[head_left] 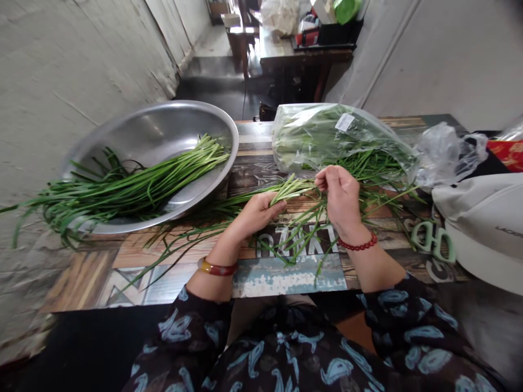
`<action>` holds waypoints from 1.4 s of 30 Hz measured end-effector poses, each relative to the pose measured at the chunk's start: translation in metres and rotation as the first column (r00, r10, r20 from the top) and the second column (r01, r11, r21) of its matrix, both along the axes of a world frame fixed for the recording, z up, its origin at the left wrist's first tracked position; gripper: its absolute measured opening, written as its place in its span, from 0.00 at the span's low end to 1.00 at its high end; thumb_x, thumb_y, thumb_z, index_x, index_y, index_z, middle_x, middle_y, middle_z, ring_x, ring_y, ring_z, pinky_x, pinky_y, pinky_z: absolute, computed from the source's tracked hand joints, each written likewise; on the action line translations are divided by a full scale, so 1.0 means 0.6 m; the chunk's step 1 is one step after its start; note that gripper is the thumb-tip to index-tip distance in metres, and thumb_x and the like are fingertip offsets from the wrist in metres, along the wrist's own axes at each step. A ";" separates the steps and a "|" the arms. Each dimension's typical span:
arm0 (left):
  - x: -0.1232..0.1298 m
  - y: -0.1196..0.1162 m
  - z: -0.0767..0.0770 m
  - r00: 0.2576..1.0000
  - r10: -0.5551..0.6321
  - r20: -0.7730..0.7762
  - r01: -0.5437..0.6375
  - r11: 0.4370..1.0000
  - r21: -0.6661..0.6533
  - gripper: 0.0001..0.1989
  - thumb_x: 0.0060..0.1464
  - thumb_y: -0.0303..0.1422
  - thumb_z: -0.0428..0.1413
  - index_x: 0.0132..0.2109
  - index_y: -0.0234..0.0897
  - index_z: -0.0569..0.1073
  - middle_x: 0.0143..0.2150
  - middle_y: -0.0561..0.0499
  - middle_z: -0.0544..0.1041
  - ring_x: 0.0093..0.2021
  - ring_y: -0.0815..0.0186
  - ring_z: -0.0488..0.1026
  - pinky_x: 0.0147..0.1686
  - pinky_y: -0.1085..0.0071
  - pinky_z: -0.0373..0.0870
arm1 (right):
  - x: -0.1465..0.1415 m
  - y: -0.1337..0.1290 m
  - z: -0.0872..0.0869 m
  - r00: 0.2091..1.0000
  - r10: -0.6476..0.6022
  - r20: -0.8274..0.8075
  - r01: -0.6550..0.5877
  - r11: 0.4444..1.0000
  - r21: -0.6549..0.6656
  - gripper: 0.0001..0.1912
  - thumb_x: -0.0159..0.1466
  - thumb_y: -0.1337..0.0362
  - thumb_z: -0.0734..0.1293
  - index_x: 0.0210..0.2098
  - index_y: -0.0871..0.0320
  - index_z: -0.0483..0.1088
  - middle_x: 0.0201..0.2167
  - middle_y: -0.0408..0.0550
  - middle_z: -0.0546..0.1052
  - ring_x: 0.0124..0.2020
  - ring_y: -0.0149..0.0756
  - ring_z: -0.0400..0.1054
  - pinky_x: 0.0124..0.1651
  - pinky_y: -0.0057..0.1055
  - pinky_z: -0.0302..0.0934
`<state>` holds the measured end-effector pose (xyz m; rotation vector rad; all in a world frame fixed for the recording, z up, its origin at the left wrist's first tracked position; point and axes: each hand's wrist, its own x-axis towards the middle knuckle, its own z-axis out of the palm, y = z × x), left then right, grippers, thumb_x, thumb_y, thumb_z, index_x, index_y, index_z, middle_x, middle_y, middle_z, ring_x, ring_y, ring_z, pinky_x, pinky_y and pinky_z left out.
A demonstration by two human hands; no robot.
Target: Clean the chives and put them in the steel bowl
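My left hand (258, 213) is closed around a small bunch of garlic chives (291, 189), their pale stem ends pointing right and the green leaves trailing left across the table. At those stem ends, my right hand (340, 195) is closed in a pinch; what its fingertips hold, if anything, is too small to make out. Loose green leaves lie beneath and between both hands. To the left, a large steel basin (163, 122) holds a big heap of chives (163, 177), with leaves hanging over its rim. Behind my right hand lies a clear plastic bag (314, 130) full of more chives.
Light green-handled scissors (433, 242) lie on the right of the wood-patterned table (81, 277), beside a white cap (486, 218). Crumpled clear plastic (439, 149) sits behind them. A second table (281, 51) with items on it stands farther back. Walls rise on both sides.
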<state>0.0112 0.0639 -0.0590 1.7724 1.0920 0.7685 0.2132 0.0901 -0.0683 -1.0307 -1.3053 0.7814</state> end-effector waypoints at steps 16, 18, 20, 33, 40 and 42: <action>0.001 0.002 -0.004 0.990 -0.005 -0.142 0.018 0.995 0.094 0.19 0.61 0.43 0.49 0.26 0.36 0.59 0.25 0.56 0.58 0.28 0.70 0.55 0.29 0.74 0.53 | 0.015 0.000 0.016 0.920 -0.142 0.365 0.031 0.955 0.295 0.17 0.71 0.57 0.56 0.28 0.54 0.65 0.26 0.44 0.71 0.32 0.35 0.66 0.40 0.34 0.59; 0.001 0.003 -0.004 0.987 -0.008 -0.162 0.024 0.995 0.094 0.20 0.61 0.44 0.49 0.26 0.36 0.60 0.25 0.56 0.59 0.28 0.70 0.56 0.29 0.74 0.54 | 0.021 -0.002 0.020 0.934 -0.143 0.329 0.057 0.965 0.256 0.19 0.72 0.56 0.55 0.26 0.54 0.64 0.25 0.43 0.69 0.30 0.35 0.65 0.40 0.34 0.60; 0.001 0.003 -0.005 0.984 -0.014 -0.179 0.030 0.996 0.086 0.19 0.61 0.44 0.49 0.27 0.36 0.62 0.25 0.56 0.60 0.28 0.69 0.57 0.29 0.74 0.55 | 0.018 -0.007 0.026 0.938 -0.090 0.333 0.004 0.968 0.250 0.19 0.71 0.55 0.55 0.27 0.53 0.65 0.26 0.44 0.71 0.32 0.36 0.67 0.42 0.35 0.61; -0.001 0.006 -0.012 0.979 -0.018 -0.203 0.039 0.995 0.097 0.17 0.62 0.41 0.51 0.28 0.35 0.68 0.25 0.55 0.67 0.28 0.69 0.62 0.32 0.74 0.59 | 0.016 0.003 0.015 0.937 -0.170 0.304 0.103 0.969 0.224 0.19 0.72 0.55 0.56 0.26 0.54 0.65 0.25 0.44 0.71 0.30 0.35 0.65 0.39 0.34 0.59; -0.022 0.004 0.012 0.934 0.292 0.204 -0.292 0.956 -0.032 0.16 0.59 0.42 0.55 0.30 0.35 0.68 0.24 0.56 0.65 0.23 0.73 0.58 0.23 0.75 0.55 | 0.014 0.017 -0.010 0.952 0.021 0.305 -0.043 0.997 0.065 0.20 0.70 0.49 0.57 0.32 0.56 0.71 0.30 0.45 0.75 0.33 0.34 0.70 0.41 0.32 0.64; -0.027 0.000 0.024 0.891 0.326 0.315 -0.323 0.944 -0.061 0.14 0.58 0.42 0.56 0.33 0.36 0.69 0.26 0.55 0.68 0.22 0.73 0.58 0.22 0.76 0.55 | -0.005 0.009 -0.015 0.907 0.145 0.395 -0.197 0.976 0.095 0.17 0.70 0.52 0.58 0.44 0.56 0.73 0.42 0.51 0.79 0.44 0.38 0.73 0.49 0.36 0.66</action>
